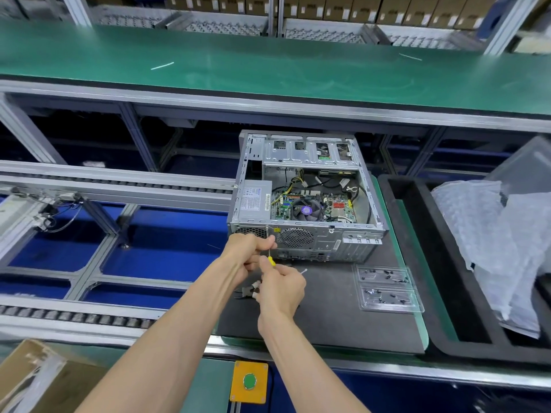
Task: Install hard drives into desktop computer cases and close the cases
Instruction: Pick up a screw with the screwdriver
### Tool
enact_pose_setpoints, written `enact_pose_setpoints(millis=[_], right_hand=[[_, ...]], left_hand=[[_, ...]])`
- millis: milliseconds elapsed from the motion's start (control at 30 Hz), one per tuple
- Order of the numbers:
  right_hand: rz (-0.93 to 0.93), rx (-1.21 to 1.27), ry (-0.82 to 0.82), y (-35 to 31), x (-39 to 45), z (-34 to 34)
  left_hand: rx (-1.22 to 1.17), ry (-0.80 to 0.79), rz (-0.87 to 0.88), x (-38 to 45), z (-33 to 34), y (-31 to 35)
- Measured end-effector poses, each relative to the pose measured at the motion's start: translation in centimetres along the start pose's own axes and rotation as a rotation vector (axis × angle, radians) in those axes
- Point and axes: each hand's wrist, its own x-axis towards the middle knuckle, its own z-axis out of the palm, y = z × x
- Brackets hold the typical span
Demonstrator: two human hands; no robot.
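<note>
Just beyond both hands (pixel 262 263), the open case (pixel 307 192) lies.

We see the open computer case (pixel 307 195) lying on its side on the mat (pixel 328 311), rear panel toward us. Inside it, the power supply (pixel 253 201) sits at the left, the motherboard (pixel 316 204) to its right, and the drive cage (pixel 310 150) behind both. On the mat to the right of the case lies a screw tray (pixel 387 289). Farther right stands a bin (pixel 417 263) with bubble wrap (pixel 492 239) in it. Our left hand (pixel 247 248) and right hand (pixel 280 287) meet just before the rear panel, a screwdriver (pixel 270 259) between them; pliers (pixel 246 292) lie on the mat below them. A roller conveyor (pixel 119 186) runs off to the left. Behind the case stretches a long bench (pixel 268 73), shelves of boxes (pixel 357 7) beyond. Nearest us sit a push button (pixel 250 381) and, at the left, a cardboard box (pixel 44 380).
</note>
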Motion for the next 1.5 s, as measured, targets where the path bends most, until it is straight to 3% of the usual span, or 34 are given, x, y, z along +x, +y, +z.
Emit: enact_pose_setpoints(millis=[100, 267, 333, 467, 600, 800, 1067, 1267, 1500], right_hand=[[-0.058, -0.053, -0.002, -0.4, -0.3, 0.0], [-0.103, -0.108, -0.052, -0.4, -0.2, 0.0], [-0.149, -0.121, -0.030, -0.2, 0.0, -0.4], [-0.230, -0.151, -0.011, 0.4, 0.3, -0.8], [-0.282, -0.270, -0.030, 0.6, 0.3, -0.8], [-0.302, -0.210, -0.001, 2.0, 0.0, -1.6], [-0.363, -0.546, -0.075, 2.2, -0.5, -2.2], [-0.381, -0.341, 0.030, 1.2, -0.5, -4.5], [-0.379, -0.569, -0.022, 1.4, -0.4, -4.7]], left_hand=[[0.320, 0.082, 0.171, -0.2, -0.5, 0.8], [0.728, 0.462, 0.741, 1.4, -1.0, 5.3], [0.901, 0.450, 0.720, 3.2, -1.1, 8.0], [1.266, 0.317, 0.435, 7.2, -2.5, 10.9], [1.230, 0.184, 0.438, 9.0, -3.5, 11.5], [1.051, 0.086, 0.468, 8.5, -4.0, 10.6], [0.975, 0.107, 0.466, 6.8, -3.4, 9.3], [0.986, 0.140, 0.446, 5.9, -2.9, 8.8], [0.995, 0.171, 0.442, 5.5, -2.6, 8.0]])
